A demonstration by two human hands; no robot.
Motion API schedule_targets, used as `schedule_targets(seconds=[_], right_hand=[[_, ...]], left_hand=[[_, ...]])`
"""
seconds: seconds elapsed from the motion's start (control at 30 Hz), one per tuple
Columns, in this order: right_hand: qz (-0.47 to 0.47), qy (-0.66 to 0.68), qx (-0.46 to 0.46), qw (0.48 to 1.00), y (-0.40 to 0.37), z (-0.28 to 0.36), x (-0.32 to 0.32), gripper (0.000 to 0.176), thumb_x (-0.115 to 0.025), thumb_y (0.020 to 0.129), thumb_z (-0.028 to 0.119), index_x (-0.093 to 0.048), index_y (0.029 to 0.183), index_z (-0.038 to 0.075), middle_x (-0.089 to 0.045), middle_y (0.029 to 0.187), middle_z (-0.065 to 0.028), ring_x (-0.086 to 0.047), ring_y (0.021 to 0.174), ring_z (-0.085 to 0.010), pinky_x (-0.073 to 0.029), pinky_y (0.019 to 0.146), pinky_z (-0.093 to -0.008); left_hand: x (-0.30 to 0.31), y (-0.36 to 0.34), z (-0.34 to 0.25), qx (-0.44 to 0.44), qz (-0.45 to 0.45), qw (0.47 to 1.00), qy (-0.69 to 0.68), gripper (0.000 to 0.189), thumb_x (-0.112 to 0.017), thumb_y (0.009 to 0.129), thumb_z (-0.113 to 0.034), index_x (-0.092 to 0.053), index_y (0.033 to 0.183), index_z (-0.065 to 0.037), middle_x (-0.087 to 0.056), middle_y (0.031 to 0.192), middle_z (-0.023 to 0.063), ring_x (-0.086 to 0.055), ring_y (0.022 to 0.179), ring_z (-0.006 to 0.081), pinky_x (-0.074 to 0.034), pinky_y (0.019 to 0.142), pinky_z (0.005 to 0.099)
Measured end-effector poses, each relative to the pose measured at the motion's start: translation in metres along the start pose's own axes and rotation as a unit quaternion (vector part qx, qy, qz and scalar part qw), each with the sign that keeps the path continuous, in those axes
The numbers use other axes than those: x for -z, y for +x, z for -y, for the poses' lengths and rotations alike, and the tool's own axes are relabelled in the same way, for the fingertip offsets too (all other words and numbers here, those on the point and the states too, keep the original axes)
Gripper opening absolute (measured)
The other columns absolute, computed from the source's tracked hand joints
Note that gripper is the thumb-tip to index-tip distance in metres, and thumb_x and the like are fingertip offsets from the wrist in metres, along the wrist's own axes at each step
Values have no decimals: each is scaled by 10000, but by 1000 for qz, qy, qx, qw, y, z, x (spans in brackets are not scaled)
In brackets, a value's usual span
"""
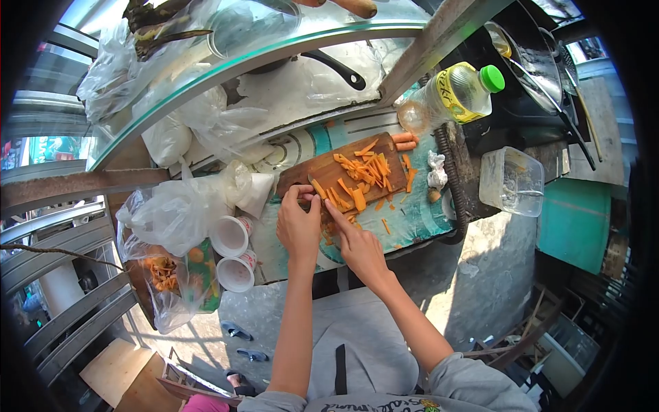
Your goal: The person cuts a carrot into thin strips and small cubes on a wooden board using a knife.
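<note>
A wooden cutting board (288, 180) lies tilted on the table, with cut carrot strips (371, 168) heaped over its right half. My left hand (298, 223) is at the board's near left edge, its fingers bent and pinched by a piece of carrot (318, 188). Close beside it, my right hand (360, 253) is closed, the index finger stretched forward along a knife (311, 180). Only a thin part of the blade shows; the handle is hidden in the hand. More strips lie off the board, and carrot ends (405, 140) stick out past its far right corner.
Two white cups (232, 235) and plastic bags (171, 213) stand left of the board. A green-capped bottle (461, 93), a clear plastic container (511, 180) and a black stove (525, 127) are on the right. A glass shelf edge (261, 51) crosses above the table.
</note>
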State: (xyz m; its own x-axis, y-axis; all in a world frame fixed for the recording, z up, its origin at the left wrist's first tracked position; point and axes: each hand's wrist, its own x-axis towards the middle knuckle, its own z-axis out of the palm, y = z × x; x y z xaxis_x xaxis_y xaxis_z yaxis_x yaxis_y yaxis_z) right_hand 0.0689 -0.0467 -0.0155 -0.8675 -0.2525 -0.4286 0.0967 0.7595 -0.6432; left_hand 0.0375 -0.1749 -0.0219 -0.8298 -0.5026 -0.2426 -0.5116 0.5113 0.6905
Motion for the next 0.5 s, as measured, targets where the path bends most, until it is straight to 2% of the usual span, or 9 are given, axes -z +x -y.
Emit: schedule_targets(seconds=[0.07, 0.13, 0.2, 0.23, 0.33, 0.47, 0.5], right_hand=[[-24, 21, 10, 999, 3, -3, -7, 569, -466, 961, 131, -348, 1476, 342, -649, 766, -230, -629, 646, -393, -495, 604, -475], [-46, 45, 19, 998, 4, -7, -13, 544, -459, 971, 135, -367, 1473, 325, -654, 793, -234, -625, 605, -365, -495, 599, -445], [-28, 265, -35, 963, -2, -15, -12, 482, -440, 996, 152, -414, 1461, 276, -648, 797, -204, -525, 522, -234, -470, 591, -362], [-15, 304, -64, 950, -8, -15, -8, 443, -423, 1013, 164, -442, 1450, 235, -614, 792, -155, -404, 541, -150, -437, 596, -307], [25, 309, -50, 949, -18, -19, -7, 446, -421, 1017, 172, -428, 1458, 237, -596, 789, -108, -400, 541, -139, -440, 597, -303], [41, 297, -57, 952, -19, -19, -5, 445, -424, 1018, 180, -425, 1459, 240, -632, 827, -93, -385, 548, -137, -435, 600, -301], [44, 279, -59, 958, -18, -17, -3, 445, -425, 1016, 180, -427, 1456, 248, -664, 887, -103, -464, 562, -168, -457, 624, -320]], left_hand=[[6, 2, -6, 48, 43, 998, -10, 181, -689, 814, -171, -637, 972, -102, -671, 884, 5, -654, 851, 253, -484, 710, 399], [5, 2, -3, 32, 33, 999, -8, 184, -693, 812, -172, -637, 974, -105, -670, 880, 3, -654, 849, 249, -484, 708, 395], [5, 1, -1, 20, 28, 999, -11, 187, -696, 810, -173, -636, 975, -109, -669, 877, 2, -653, 846, 244, -485, 707, 391], [6, 1, -2, 20, 29, 999, -12, 185, -695, 811, -173, -635, 974, -110, -666, 872, 2, -653, 846, 245, -484, 706, 391], [3, 0, -1, 17, 26, 999, -14, 181, -691, 814, -170, -630, 974, -113, -660, 865, 2, -651, 847, 246, -485, 704, 393], [5, 0, -2, 13, 25, 1000, -3, 172, -679, 820, -164, -623, 975, -116, -650, 864, 1, -651, 849, 249, -487, 704, 397], [5, 0, -2, 13, 24, 1000, -3, 172, -679, 820, -164, -623, 975, -116, -650, 864, 1, -651, 849, 249, -487, 704, 397]])
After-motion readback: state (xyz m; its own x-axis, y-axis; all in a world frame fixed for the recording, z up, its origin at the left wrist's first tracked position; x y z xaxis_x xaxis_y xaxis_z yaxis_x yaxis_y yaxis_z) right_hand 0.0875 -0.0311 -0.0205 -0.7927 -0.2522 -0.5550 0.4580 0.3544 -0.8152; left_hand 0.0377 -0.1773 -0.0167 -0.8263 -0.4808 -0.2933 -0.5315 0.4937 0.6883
